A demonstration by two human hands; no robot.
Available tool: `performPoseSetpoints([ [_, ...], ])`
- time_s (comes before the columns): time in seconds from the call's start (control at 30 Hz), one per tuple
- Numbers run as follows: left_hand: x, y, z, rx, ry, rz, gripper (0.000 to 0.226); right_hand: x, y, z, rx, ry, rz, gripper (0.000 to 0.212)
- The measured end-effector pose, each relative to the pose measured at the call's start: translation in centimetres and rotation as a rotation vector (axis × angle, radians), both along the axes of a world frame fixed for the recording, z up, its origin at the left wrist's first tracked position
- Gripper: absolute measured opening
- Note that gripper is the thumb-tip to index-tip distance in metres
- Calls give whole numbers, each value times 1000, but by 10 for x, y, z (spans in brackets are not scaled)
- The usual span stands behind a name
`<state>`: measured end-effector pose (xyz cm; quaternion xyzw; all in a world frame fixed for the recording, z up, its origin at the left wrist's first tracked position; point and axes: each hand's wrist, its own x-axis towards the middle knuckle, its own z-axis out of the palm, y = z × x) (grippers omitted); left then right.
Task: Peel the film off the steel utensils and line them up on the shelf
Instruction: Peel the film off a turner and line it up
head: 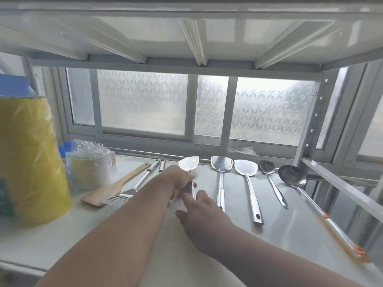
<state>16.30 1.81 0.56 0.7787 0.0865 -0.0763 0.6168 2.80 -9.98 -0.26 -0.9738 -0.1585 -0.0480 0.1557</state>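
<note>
Both hands, left hand (182,183) and right hand (204,214), seemingly grip an unmarked spatula (189,164).

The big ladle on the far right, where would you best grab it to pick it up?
Grip the ladle by its long handle, near the middle, coming from above on the near side. The handle runs toward the viewer and lies free on the shelf, while the deep bowl sits at the back beside a spoon.
</note>
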Motion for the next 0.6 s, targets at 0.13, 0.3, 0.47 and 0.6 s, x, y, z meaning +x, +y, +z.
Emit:
performPoseSetpoints([
  [0.13,4,6,6,340,-98,-85,28,9,5,-5,-63,-6,5,42],
  [0.3,-2,11,8,602,-207,-159,31,12,9,-9,-172,-41,38,43],
  [0.47,-6,16,6,746,-276,-228,24,11,9,-4,-174,-163,84,35],
  [0.6,-7,16,3,718,-260,-248,20,8,5,-7,-90,-211,163,16],
])
